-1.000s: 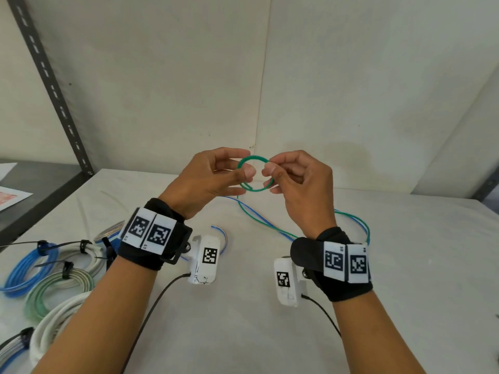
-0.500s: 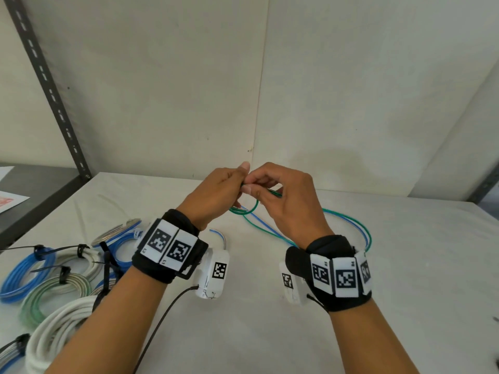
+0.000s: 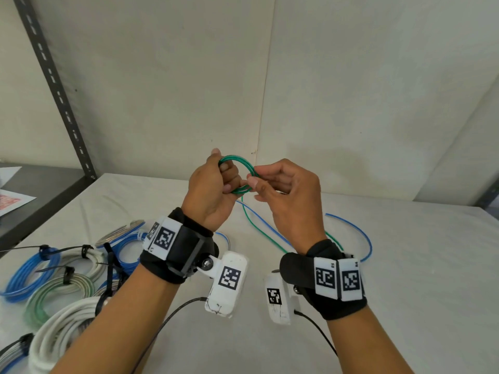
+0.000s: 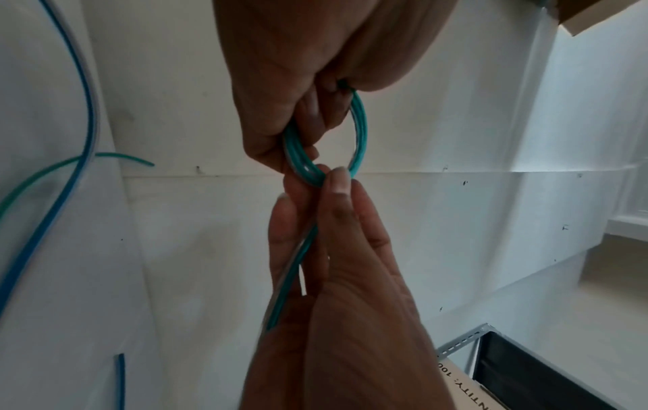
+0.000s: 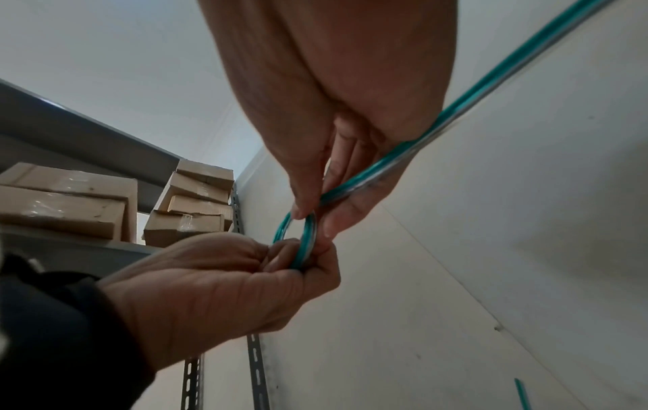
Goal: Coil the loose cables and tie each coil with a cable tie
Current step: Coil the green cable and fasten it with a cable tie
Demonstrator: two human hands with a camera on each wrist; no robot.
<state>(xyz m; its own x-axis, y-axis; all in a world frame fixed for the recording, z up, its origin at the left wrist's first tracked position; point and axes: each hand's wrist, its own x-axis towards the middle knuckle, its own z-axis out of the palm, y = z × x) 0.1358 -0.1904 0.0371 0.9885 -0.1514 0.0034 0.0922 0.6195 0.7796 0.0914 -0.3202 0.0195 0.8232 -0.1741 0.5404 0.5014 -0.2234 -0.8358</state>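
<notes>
Hands raised above a white surface (image 3: 405,265) wind a green cable (image 3: 237,174) into a small coil held in the air. The left hand (image 3: 213,190) has its fingers curled through the loops, pinching them; the right hand (image 3: 286,193) pinches the same cable at the coil's near edge, its grip closed on the strand it is feeding. The free length of green cable drops from the coil to the surface and trails off behind the right wrist.

Likely trouble: the loops look springy and only fingertips hold them, so an eased pinch could let them spread or spring apart. The tail lies alongside a loose blue cable (image 3: 351,228) on the surface, and pulling more length through could drag or snag that one. No loose cable tie can be seen within reach, so one hand may have to leave the coil to fetch one.

Count: one green coil in progress, with two or three turns showing; one loose blue cable; at left a cluster of finished coils (image 3: 62,292), at least five, blue, green-and-white and white, several bound with black ties. The pile overlaps, so the exact number cannot be told.
</notes>
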